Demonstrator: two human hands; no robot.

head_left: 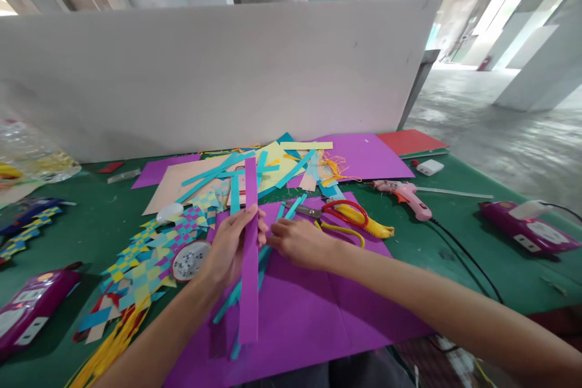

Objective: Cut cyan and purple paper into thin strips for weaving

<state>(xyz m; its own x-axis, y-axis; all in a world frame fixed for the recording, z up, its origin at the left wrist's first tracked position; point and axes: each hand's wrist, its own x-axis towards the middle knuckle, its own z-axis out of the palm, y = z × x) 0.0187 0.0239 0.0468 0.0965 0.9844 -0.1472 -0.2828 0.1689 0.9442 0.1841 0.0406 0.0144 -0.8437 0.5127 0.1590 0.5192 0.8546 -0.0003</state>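
Observation:
A long purple paper strip (250,291) stands nearly upright in the picture, pinched in my left hand (234,240). Just right of it, my right hand (297,242) has its fingers curled down by several teal strips (227,302); whether it grips one is hidden. Beneath both hands spreads a large purple sheet (313,327). Scissors with red and yellow handles (348,213) lie beyond my right hand, next to a yellow banana-shaped object (377,227).
Woven paper pieces (150,254) and a round speckled disc (191,259) lie at the left. Paper strips and sheets (364,154) are piled behind. A pink glue gun (407,195) and purple power boxes (527,227) (36,309) rest on the green table (473,254). A white board (204,79) stands behind.

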